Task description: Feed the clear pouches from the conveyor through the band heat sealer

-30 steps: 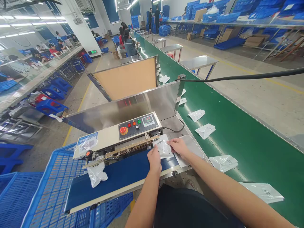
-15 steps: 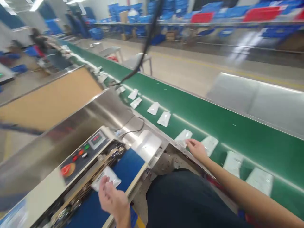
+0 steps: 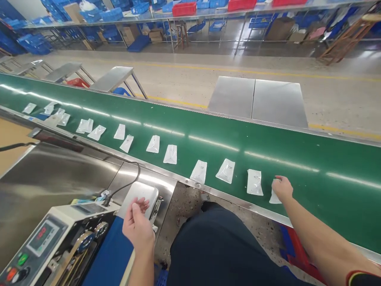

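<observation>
Right grip (image 3: 283, 187), white pouch (image 3: 274, 197) partly beneath, seemingly touching

Plain dark navy, near-black garment (image 3: 214, 246) at six o'clock, smooth rounded outline, soft folds. Left hand (image 3: 137, 220) toward seven o'clock, bare; left forearm (image 3: 142, 264) bare too. Right hand (image 3: 283, 188) toward four o'clock, bare; right forearm (image 3: 321, 236) bare down to dark band (image 3: 364, 279), red and yellow edging; cuff or strap, unclear.
</observation>
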### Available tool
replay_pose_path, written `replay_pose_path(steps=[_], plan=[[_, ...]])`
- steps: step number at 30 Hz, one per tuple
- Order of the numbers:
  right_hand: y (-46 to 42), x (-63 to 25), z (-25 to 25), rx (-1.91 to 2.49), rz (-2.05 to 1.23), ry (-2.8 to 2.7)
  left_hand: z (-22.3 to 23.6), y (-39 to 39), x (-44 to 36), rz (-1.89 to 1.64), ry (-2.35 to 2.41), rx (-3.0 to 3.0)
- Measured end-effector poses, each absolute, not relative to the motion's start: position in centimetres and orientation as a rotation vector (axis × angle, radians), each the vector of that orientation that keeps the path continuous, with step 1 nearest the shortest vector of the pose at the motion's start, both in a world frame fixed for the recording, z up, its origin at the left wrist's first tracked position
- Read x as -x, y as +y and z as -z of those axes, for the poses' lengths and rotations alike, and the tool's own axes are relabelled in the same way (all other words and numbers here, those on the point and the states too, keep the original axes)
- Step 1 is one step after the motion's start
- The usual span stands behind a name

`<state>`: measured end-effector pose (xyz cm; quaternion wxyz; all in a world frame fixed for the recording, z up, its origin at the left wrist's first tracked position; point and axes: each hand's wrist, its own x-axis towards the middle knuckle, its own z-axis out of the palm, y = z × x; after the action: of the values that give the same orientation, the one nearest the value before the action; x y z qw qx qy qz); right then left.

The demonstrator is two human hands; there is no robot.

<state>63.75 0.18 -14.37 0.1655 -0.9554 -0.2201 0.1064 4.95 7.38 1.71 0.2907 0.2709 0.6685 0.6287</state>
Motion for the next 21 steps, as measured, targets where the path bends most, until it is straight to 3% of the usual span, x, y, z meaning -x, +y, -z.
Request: replay_pose_path(steps=[7, 16, 21], plan=[[4.9, -60.2, 14.4, 2.708, -0.769, -0.836, -1.1, 6.6, -5.8, -1.636, 1.794, -0.660], [8.8, -53.6, 13.7, 2.517, -0.824, -0.984, 0.5, 1.8, -2.8, -1.643, 1.955, -0.557], [11.3, -48.0, 8.7, 2.248, -0.697, -1.390, 0.5, -0.4, -2.5, -1.619, 1.991, -0.581]])
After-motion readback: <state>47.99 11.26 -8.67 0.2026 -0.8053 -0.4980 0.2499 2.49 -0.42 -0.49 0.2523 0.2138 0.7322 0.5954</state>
